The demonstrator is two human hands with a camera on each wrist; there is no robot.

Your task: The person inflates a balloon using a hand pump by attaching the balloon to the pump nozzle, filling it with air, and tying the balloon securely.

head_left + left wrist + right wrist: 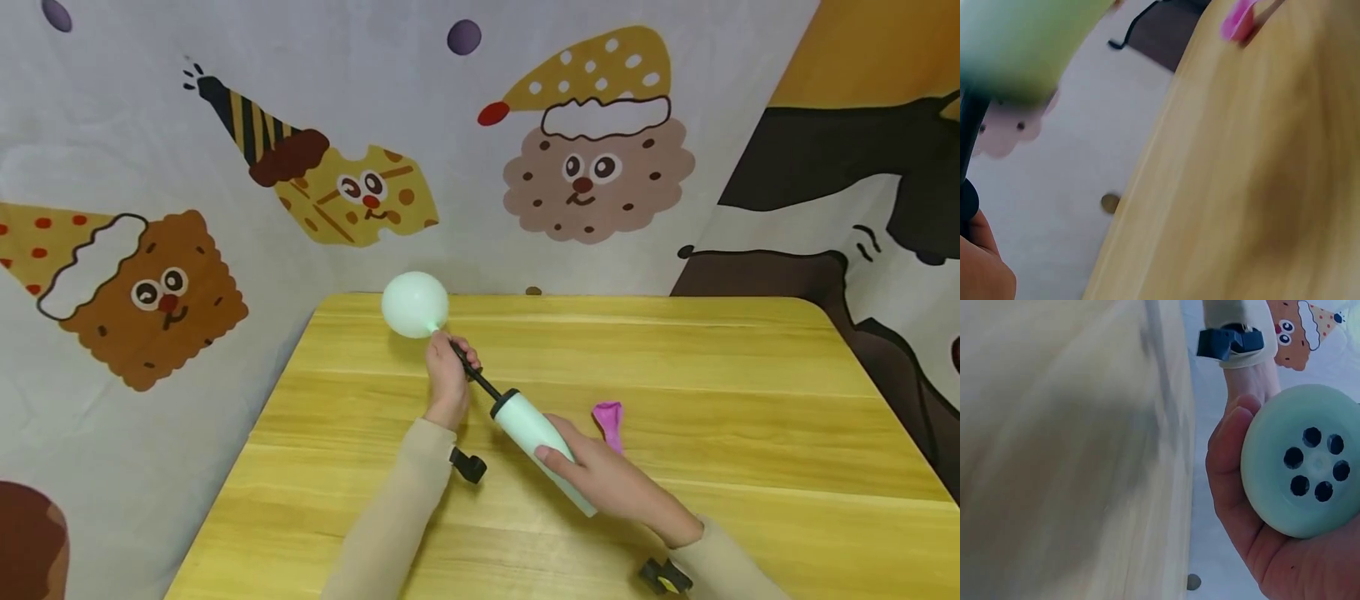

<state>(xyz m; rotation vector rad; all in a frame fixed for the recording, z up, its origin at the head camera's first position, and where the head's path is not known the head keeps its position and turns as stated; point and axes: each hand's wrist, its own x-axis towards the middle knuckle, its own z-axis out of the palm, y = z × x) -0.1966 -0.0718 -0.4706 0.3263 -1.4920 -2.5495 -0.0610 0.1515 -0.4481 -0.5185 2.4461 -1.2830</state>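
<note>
Near far table edge [600, 303], balloon [415, 304]

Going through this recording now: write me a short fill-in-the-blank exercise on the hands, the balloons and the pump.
1. The inflated balloon is closer to the ____ hand.
2. The pump has its pale green barrel gripped by the ____ hand.
3. The limp balloon on the table is coloured ____.
4. The pump's round end shows ____ dark holes.

Missing words: left; right; pink; six.
</note>
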